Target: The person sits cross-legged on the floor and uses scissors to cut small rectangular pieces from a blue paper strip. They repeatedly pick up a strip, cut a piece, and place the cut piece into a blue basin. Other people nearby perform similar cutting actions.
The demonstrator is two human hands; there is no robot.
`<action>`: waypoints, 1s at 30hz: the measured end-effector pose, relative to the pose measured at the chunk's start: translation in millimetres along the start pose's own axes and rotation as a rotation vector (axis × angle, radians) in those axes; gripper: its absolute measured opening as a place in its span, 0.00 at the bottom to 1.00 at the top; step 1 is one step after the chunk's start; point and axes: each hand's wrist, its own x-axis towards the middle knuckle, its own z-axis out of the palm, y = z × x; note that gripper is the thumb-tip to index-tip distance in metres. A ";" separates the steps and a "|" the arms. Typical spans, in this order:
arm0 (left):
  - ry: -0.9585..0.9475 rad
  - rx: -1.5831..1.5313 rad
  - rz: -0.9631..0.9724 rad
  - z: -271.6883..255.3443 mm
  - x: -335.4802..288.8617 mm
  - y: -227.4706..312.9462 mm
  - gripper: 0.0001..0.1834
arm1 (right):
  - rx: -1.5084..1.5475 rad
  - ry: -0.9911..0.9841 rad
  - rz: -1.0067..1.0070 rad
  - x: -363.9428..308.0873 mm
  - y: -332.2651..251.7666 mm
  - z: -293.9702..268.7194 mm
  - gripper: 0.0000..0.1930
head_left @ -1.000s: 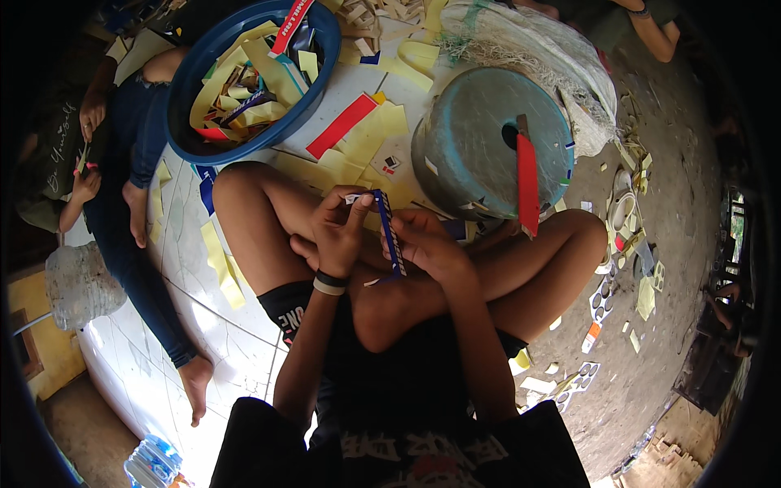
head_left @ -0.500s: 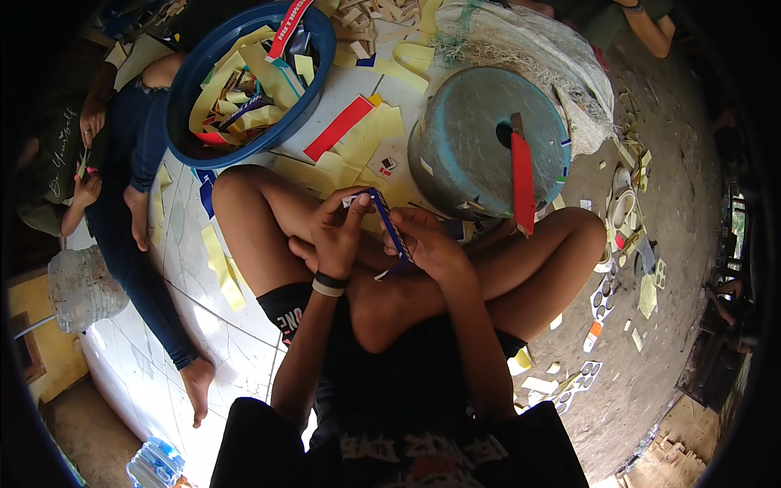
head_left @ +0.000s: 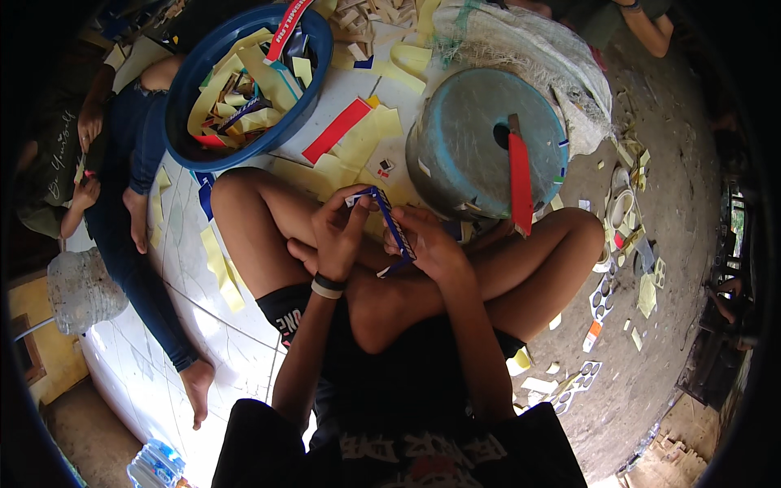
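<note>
Blue strip (head_left: 387,213) (printed, lower end bent) is approx. mid-view, above the crossed legs (head_left: 252,207). L hand (head_left: 338,236) pinches its upper end, at approx. 11 o'clock; R hand (head_left: 433,246) holds its side, at approx. 4, fingers drawn in narrow. From there: blue basin (head_left: 322,75) w/ card scraps (head_left: 268,77) at 10–11 o'clock, red piece (head_left: 335,130) on tiled floor (head_left: 183,244) at 11, grey drum (head_left: 460,122) betw. 1 & 2.
</note>
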 end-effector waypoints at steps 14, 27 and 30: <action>0.042 0.217 0.175 -1.1 0.9 -3.6 0.11 | -0.251 0.181 -0.084 -1.9 1.3 14.3 0.08; 0.050 0.273 0.201 0.1 6.3 -9.0 0.14 | -0.640 0.393 -0.386 4.4 4.8 26.2 0.07; 0.039 0.282 0.186 1.4 5.9 -6.3 0.15 | -0.668 0.400 -0.402 4.3 4.6 25.5 0.07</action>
